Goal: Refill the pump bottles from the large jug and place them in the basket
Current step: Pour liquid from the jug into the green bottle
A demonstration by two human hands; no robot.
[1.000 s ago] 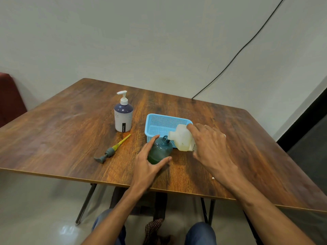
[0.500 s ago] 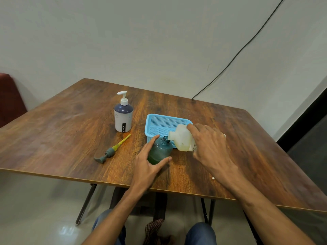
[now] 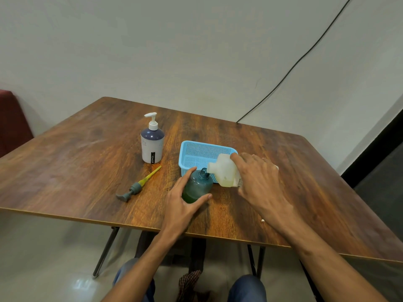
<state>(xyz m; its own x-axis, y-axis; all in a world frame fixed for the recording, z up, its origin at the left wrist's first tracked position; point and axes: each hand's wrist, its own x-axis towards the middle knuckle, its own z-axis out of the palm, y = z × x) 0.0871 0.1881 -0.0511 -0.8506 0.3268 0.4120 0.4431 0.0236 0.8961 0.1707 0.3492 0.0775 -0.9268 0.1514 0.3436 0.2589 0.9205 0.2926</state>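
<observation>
Head view: just below the centre of the frame the green bottle [image 3: 199, 187] stands upright on the table [image 3: 76, 171], right in front of the near wall of the blue basket [image 3: 196, 144]; whether the two touch I cannot tell. Its pump is off, and the neck is open. The left grip [image 3: 181, 205] is grasping the bottle's body, forefinger up one side and thumb across the near side, most likely to stop it tipping or sliding while it takes liquid. The right grip [image 3: 259, 179] is clasped over the large jug [image 3: 224, 171], forefinger laid along its top. The jug is tilted with its mouth lowered to the bottle's neck, so this reads as pouring, though no stream is visible.

The bottle is round-shouldered, tinted translucent plastic, with a band of brighter green liquid low in it, so it looks far from full. The jug is pale and cloudy, with yellowish liquid pooled at its lower edge.

Left of centre lies the removed pump head [image 3: 136, 188] with its yellow tube, set aside within easy reach. Above it a white pump bottle [image 3: 152, 144] with a dark shoulder stands capped. Neither bottle is in the basket yet
</observation>
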